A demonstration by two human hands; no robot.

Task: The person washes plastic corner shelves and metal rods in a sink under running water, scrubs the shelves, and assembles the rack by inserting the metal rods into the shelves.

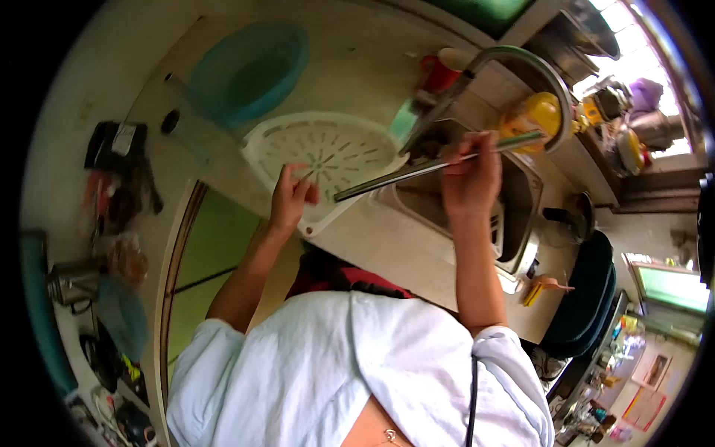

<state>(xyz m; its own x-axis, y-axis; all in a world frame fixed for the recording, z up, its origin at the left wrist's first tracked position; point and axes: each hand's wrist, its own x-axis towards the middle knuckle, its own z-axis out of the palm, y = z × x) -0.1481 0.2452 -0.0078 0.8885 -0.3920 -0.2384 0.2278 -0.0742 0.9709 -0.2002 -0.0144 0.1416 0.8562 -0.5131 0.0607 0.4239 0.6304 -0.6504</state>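
In my right hand (474, 175) is a thin, shiny metal tube (402, 176), gripped near its middle and held slanting over the sink's edge. Its lower end hangs above a white slotted corner shelf (328, 141) lying on the counter. My left hand (293, 195) hovers at the near edge of that shelf, fingers partly bent and apart, with nothing between them. Whether its fingertips touch the shelf I cannot tell. At the shelf's near corner is a small round hole (309, 231).
A steel sink (525, 212) with a curved faucet (560, 82) lies to the right, a yellow bottle (538, 113) behind it. A blue basin (257, 71) and a red mug (445, 68) stand toward the back. A dark frying pan (577, 216) sits far right.
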